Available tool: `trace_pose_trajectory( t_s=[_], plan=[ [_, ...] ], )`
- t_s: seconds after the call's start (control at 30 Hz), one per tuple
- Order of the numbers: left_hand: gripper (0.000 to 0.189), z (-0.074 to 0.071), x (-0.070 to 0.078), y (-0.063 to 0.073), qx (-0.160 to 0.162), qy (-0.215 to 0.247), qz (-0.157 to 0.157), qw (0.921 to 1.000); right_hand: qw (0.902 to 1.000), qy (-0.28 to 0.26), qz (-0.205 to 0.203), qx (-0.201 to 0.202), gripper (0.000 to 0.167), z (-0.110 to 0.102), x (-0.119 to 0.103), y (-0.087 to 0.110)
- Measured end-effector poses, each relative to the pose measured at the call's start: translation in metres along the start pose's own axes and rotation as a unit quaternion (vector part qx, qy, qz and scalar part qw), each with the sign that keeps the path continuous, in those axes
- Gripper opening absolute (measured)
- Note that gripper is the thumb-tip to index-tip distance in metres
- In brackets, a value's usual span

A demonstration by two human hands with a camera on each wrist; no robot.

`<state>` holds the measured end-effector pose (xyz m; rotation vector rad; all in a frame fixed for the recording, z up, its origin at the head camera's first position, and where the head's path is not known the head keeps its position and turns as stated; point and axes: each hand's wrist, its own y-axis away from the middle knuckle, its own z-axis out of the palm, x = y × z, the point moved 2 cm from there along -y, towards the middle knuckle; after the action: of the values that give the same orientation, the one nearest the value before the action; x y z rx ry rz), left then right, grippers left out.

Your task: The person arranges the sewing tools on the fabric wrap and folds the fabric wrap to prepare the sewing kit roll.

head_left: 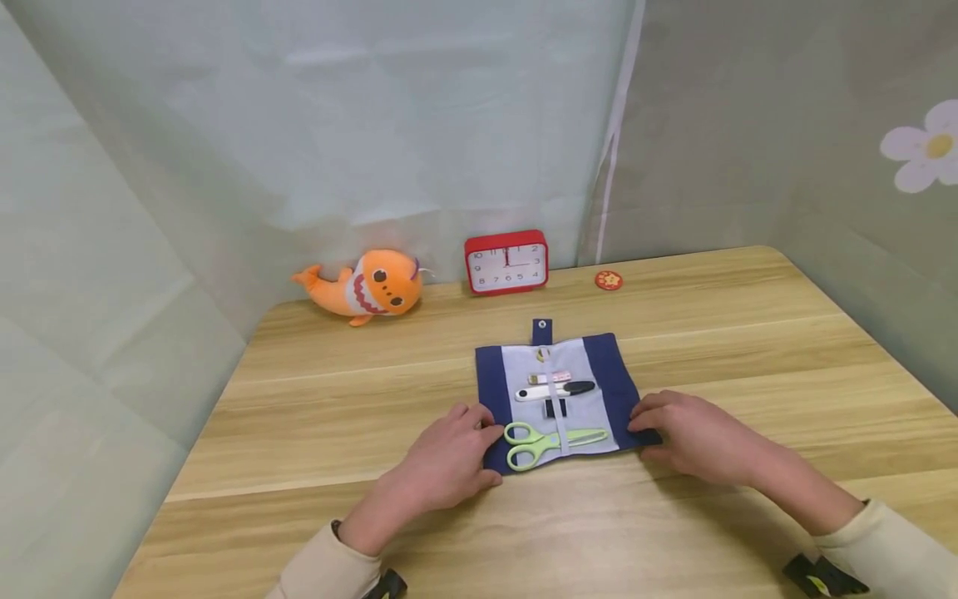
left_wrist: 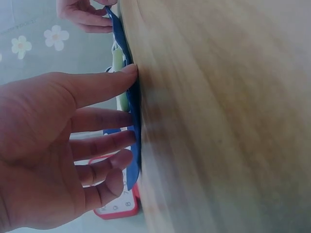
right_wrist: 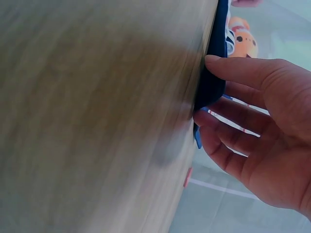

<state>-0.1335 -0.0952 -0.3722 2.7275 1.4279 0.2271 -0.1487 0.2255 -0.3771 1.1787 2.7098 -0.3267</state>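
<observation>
A navy fabric pouch (head_left: 490, 374) with a pale grey lining lies unfolded, its snap tab (head_left: 542, 331) pointing away from me. Under its elastic strap (head_left: 555, 395) sit green scissors (head_left: 587, 435), a small black item (head_left: 555, 408), a white and black tool (head_left: 555, 391), a small white and red stick (head_left: 550, 378) and a tiny yellowish piece (head_left: 543, 355). My left hand (head_left: 452, 456) touches the near left corner, thumb at the edge, fingers extended in the left wrist view. With thumb and fingers, my right hand (head_left: 692, 437) pinches the near right corner, slightly raised in the right wrist view.
Along the back of the wooden table (head_left: 337, 416) are an orange shark plush (head_left: 389, 283), a red-framed clock (head_left: 506, 264) and a small red disc (head_left: 609, 280). Fabric curtains (head_left: 449, 125) rise behind the table and at both sides.
</observation>
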Motion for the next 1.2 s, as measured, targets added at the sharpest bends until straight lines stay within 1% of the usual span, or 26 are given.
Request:
trace_pose_trajectory(
  t_s=[0.2,0.4,0.5,0.63,0.73,0.8,0.87,0.97,1.1,1.13,1.2],
  plan=[
    [0.062,0.0012,0.0033,0.0005,-0.018,-0.006,-0.01,0.9998,1.0,0.003,0.007,-0.004,0.024,0.0019,-0.0005,0.0014],
    [0.063,0.0011,0.0062,0.0005,-0.044,-0.009,-0.024,0.9987,1.0,-0.001,-0.001,-0.001,0.023,0.0033,-0.0005,0.0021],
    [0.064,0.0011,0.0069,0.0011,-0.047,-0.008,-0.029,0.9984,1.0,-0.006,-0.003,-0.001,0.023,0.0035,-0.0006,0.0021],
    [0.061,0.0004,0.0079,0.0019,-0.031,-0.018,-0.021,0.9991,1.0,-0.005,-0.005,0.003,0.023,0.0036,-0.0003,0.0022],
    [0.052,-0.0011,0.0084,0.0028,-0.015,-0.038,-0.008,0.9992,0.9999,-0.001,-0.011,0.013,0.021,0.0032,0.0004,0.0027],
    [0.045,-0.0024,0.0085,0.0034,-0.01,-0.05,-0.002,0.9987,0.9997,0.003,-0.016,0.021,0.021,0.0028,0.001,0.0032],
    [0.039,-0.0034,0.008,0.004,-0.001,-0.054,0.003,0.9985,0.9994,0.007,-0.019,0.029,0.021,0.0022,0.0017,0.0035],
    [0.027,-0.0042,0.0062,0.005,0.024,-0.045,0.01,0.9986,0.999,0.001,-0.018,0.042,0.021,0.0014,0.0031,0.0032],
    [0.007,-0.0039,0.0029,0.0064,0.07,-0.02,0.027,0.997,0.9987,-0.019,0.001,0.048,0.019,-0.0001,0.005,0.0029],
    [0.005,-0.0041,0.0021,0.0067,0.076,-0.013,0.03,0.9965,0.9986,-0.022,0.008,0.047,0.019,-0.0005,0.0055,0.003],
    [0.007,-0.0045,0.0006,0.0069,0.077,0.0,0.031,0.9966,0.9984,-0.03,0.021,0.043,0.018,-0.001,0.0065,0.0033]
  ],
)
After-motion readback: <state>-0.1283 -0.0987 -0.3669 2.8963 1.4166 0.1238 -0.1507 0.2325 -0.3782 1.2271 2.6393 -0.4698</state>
